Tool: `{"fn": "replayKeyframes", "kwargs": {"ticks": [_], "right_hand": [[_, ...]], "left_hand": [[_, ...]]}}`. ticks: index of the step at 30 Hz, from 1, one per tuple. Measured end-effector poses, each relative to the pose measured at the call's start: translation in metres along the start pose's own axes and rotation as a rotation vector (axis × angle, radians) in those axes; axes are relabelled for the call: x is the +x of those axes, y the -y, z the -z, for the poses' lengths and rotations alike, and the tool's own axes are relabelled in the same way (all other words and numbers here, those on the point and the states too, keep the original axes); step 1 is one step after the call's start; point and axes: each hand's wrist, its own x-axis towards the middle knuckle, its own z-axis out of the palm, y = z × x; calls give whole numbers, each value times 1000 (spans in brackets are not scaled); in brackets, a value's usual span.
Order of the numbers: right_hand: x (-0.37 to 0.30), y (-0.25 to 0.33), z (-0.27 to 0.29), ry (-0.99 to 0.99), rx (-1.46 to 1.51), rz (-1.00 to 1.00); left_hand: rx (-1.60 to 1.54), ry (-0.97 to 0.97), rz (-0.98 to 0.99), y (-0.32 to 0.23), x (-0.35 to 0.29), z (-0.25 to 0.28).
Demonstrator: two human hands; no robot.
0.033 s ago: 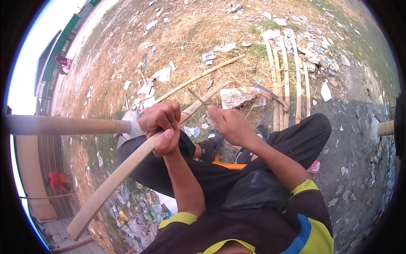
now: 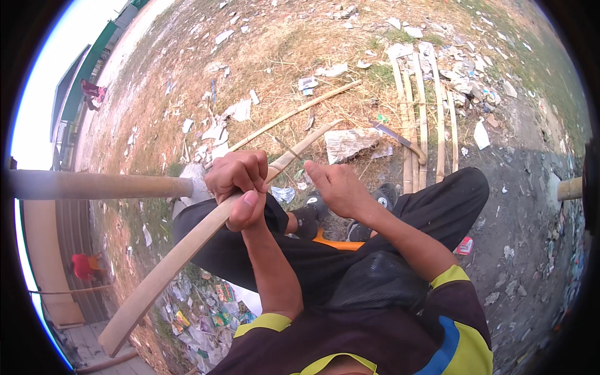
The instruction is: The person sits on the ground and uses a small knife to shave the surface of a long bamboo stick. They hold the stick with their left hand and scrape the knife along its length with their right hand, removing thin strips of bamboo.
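My left hand is closed round a long, flat bamboo strip, which slants from the lower left up toward the middle. The strip's far end extends past my fist, over the littered ground. My right hand is closed, with its thumb extended along a knife. Only the knife's thin, narrow blade shows clearly, lying across the strip beyond my left fist. Most of the handle is hidden in my fingers. My crossed legs in dark trousers are beneath both arms.
Several bamboo strips lie side by side at the right. Beside them rests a large knife with a curved handle, near a pale slab. Another strip lies farther left. A thick pole juts in from the left. A person is far off.
My right hand has shifted slightly, and the knife blade has moved a little left and nearer to me along the strip. My left hand and the strip stay almost still.
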Motion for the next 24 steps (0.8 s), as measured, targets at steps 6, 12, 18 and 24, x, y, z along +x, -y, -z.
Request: {"fn": "replayKeyframes", "kwargs": {"ticks": [6,12,18,24], "right_hand": [[-7,3,-16,-71,-128,49],[5,-38,-17,-143,-140,-48],[10,-40,-20,-149,-116,-50],[8,-39,-25,-123,-63,-39]], "left_hand": [[7,38,-18,-1,2,4],[-36,-31,-5,1,1,-1],[5,-42,6,0,-1,-3],[-20,-117,-30,1,-4,-3]]}}
